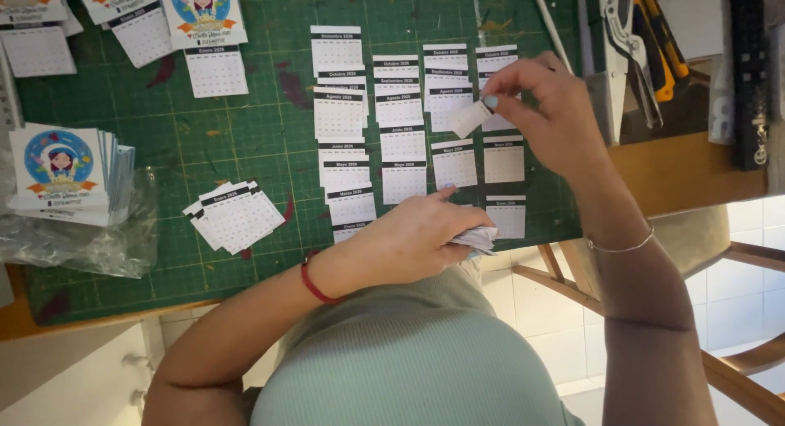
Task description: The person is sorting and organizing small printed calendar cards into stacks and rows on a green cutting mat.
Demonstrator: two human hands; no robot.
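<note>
A green cutting mat (245,140) fills most of the frame, and the work in hand looks like sorting small calendar month sheets into piles by month on it. The next move, as I judge it, calls for matching the sheet now held to its own pile and laying it down square, without disturbing the neighbours.

At the left edge sits one stack of illustrated cards (59,174) on a clear plastic wrapper (82,238). Along the top left, three assembled cards with a month pad beneath the picture can be counted, the clearest being the assembled card (204,33) (a fourth may hide at the corner, too cropped to tell). In the centre the sorted month piles (401,140) stand in four columns; I count roughly twenty visible slips, though overlaps make the figure uncertain. One loose fanned pile (233,215) lies at the lower left of the mat. At the upper right lie a punch plier (625,42) and one white stick (553,19).

The left hand (405,242), low centre, is closed around a small bundle of sheets (477,239). The right hand (544,111), upper right of centre, pinches a single month sheet (472,118) between thumb and fingertips, lifted above the right-hand columns.
</note>
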